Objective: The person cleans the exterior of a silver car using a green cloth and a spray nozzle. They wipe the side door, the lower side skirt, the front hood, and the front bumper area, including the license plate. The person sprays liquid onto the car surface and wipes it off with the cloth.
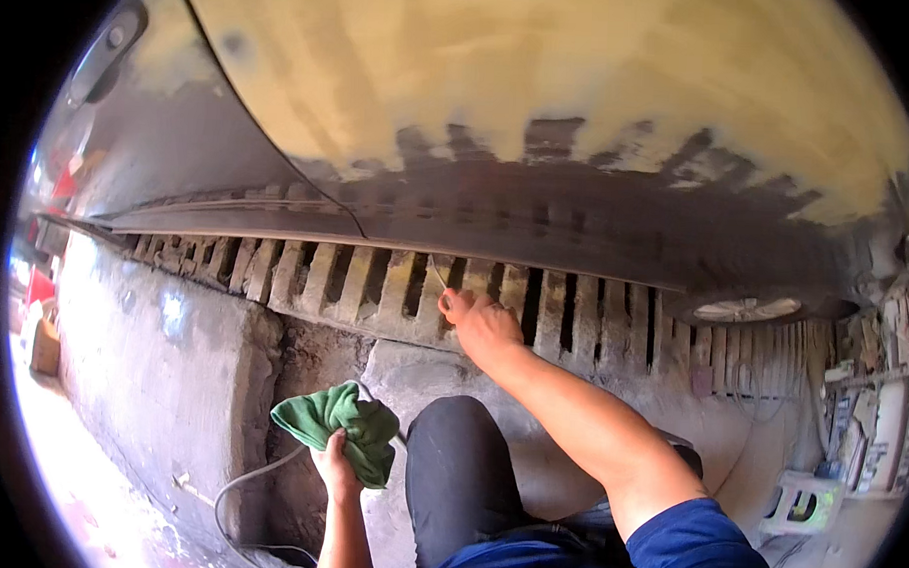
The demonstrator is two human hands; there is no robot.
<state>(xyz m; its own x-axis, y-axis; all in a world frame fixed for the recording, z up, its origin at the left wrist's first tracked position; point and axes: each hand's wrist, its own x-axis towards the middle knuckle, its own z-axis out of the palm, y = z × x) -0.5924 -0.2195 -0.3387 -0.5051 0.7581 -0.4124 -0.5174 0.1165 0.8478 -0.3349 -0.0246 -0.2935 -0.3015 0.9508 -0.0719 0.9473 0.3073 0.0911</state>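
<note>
Bunched up in my left hand (337, 464) is a green cloth (352, 423), held low over the ground with the thumb on top of it. My right hand (489, 326) is closed around a thin tool (438, 272) whose slim shaft points up to the lower edge of a car body panel (457, 216); its handle is mostly hidden in the fingers. Whether the tip touches the edge cannot be told. Above, the panel is yellowish (492, 52) over a dark, wet-looking lower band with uneven dark patches.
Slotted concrete grating (364, 284) runs beneath the car. A wheel (746, 309) is at right, a door handle (110, 47) at upper left. A grey hose (226, 494) lies by my left arm. A light plastic stool (802, 504) and a cluttered rack (877, 434) stand at right.
</note>
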